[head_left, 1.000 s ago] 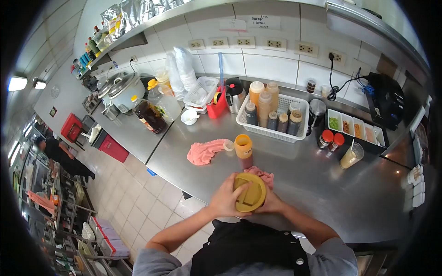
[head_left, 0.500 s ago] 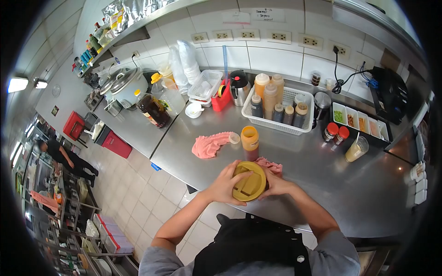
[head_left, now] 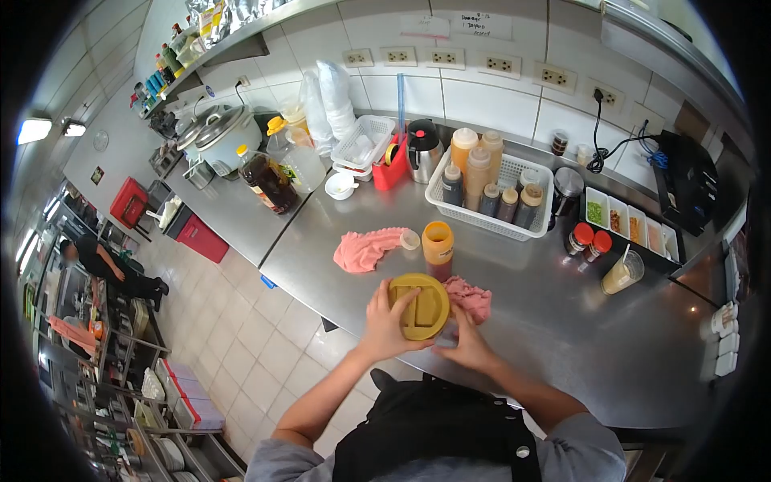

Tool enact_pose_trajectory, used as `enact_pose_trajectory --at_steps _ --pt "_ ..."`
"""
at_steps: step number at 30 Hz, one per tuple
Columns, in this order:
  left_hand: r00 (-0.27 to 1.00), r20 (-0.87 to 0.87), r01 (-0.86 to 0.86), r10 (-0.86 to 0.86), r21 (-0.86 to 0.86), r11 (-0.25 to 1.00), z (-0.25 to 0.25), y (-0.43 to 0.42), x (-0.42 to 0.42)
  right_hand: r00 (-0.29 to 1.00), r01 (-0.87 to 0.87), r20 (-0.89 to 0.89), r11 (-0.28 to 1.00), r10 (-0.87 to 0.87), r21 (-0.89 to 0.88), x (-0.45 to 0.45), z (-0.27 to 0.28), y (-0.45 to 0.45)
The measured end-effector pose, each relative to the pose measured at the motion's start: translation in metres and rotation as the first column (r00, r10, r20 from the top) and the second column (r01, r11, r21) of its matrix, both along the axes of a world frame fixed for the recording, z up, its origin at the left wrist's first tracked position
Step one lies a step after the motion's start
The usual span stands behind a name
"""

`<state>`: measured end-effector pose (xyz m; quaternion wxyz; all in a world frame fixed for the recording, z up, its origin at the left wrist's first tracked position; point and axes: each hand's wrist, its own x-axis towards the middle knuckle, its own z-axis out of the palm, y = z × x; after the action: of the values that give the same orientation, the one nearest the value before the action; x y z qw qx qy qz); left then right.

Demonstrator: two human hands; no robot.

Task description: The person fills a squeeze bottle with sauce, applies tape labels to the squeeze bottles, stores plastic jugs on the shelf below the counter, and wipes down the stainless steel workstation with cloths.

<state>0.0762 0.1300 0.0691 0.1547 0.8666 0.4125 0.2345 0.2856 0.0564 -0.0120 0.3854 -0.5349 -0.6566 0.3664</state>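
A container with a round mustard-yellow lid (head_left: 434, 308) is held over the counter's near edge, its lid facing up toward me. My left hand (head_left: 389, 328) grips the lid's left side, with fingers over its top. At the right, my right hand (head_left: 468, 342) is closed around the container's side just below the lid; the body is mostly hidden. Just beyond stands an uncapped squeeze bottle (head_left: 438, 253) with reddish-brown sauce inside. A pink cloth (head_left: 471, 300) lies close to my right hand. Another pink cloth (head_left: 361, 251) lies to the left, touching a small pale cap (head_left: 410, 239).
A white basket (head_left: 490, 221) of sauce bottles stands at the back. To the right are red-capped shakers (head_left: 580, 238), a tray of toppings (head_left: 630, 229) and a tilted-looking cup (head_left: 622, 271). A dark bottle (head_left: 265, 181) stands left. A person (head_left: 120, 269) is far left.
The yellow-lidded container has shifted slightly left and up in view, with its lid turned. My right hand has dropped lower beside it. The sauce bottle and cloths stay put.
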Motion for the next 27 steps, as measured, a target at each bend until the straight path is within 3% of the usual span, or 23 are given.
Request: enact_pose_trajectory --at_steps 1,2,4,5,7,11,12,13,14,15,16,19,23,25,26,27 --pt "0.993 -0.019 0.120 -0.120 -0.027 0.992 0.002 0.009 -0.006 0.987 -0.064 0.143 0.997 0.068 -0.032 0.014 0.000 0.013" --pt "0.993 -0.017 0.120 -0.120 -0.027 0.992 0.004 0.018 -0.010 0.987 -0.064 0.145 0.997 0.068 -0.032 0.023 0.002 0.024" --pt "0.942 -0.055 0.324 -0.331 -0.106 0.940 0.009 0.032 -0.015 0.964 -0.238 0.114 0.971 0.241 -0.037 0.034 0.004 0.044" --pt "0.942 -0.055 0.323 -0.330 -0.106 0.940 0.012 0.035 -0.014 0.957 -0.291 -0.037 0.949 0.288 -0.122 0.034 0.007 0.055" --pt "0.916 -0.040 0.390 -0.399 -0.148 0.909 0.016 0.040 -0.012 0.949 -0.313 -0.049 0.946 0.310 -0.083 0.026 0.013 0.059" --pt "0.956 -0.048 0.289 -0.290 -0.025 0.957 0.011 0.019 -0.006 0.953 -0.284 -0.111 0.959 0.281 -0.010 0.013 -0.004 0.055" --pt "0.988 -0.048 0.148 -0.147 0.025 0.989 0.008 0.009 -0.002 0.953 -0.284 -0.113 0.959 0.280 -0.013 0.004 -0.003 0.047" --pt "0.999 -0.040 0.005 -0.002 0.074 0.997 0.005 0.001 0.004 0.975 -0.138 -0.172 0.990 0.142 0.033 -0.010 -0.002 0.038" --pt "0.999 -0.037 0.006 -0.004 0.068 0.998 0.004 -0.008 0.012 0.972 0.013 -0.234 0.998 0.004 0.068 -0.024 -0.002 0.029" --pt "0.991 -0.017 -0.130 0.131 0.072 0.989 0.005 -0.017 0.021 0.958 0.095 -0.279 0.991 -0.066 0.092 -0.037 -0.006 0.022" --pt "0.964 0.004 -0.266 0.267 0.073 0.961 0.005 -0.022 0.026 0.959 0.092 -0.275 0.992 -0.064 0.089 -0.046 -0.008 0.014" --pt "0.939 0.018 -0.344 0.344 0.064 0.937 0.004 -0.025 0.027 0.947 0.193 -0.272 0.979 -0.170 0.059 -0.061 0.003 -0.010" --pt "0.950 0.026 -0.311 0.310 0.072 0.948 0.002 -0.016 0.015 0.958 0.095 -0.265 0.993 -0.111 -0.073 -0.027 0.000 -0.003" --pt "0.991 0.014 -0.136 0.136 0.039 0.990 0.004 -0.004 0.002 0.995 0.097 -0.035 0.986 -0.093 0.136 -0.003 -0.013 0.025" --pt "0.990 0.017 -0.138 0.138 0.039 0.990 0.006 0.004 -0.004 0.995 0.095 -0.032 0.986 -0.091 0.136 0.005 -0.010 0.040" --pt "1.000 -0.002 0.002 -0.002 0.017 1.000 0.010 0.014 -0.011 0.984 0.046 -0.171 0.999 -0.049 -0.019 0.013 -0.005 0.056"
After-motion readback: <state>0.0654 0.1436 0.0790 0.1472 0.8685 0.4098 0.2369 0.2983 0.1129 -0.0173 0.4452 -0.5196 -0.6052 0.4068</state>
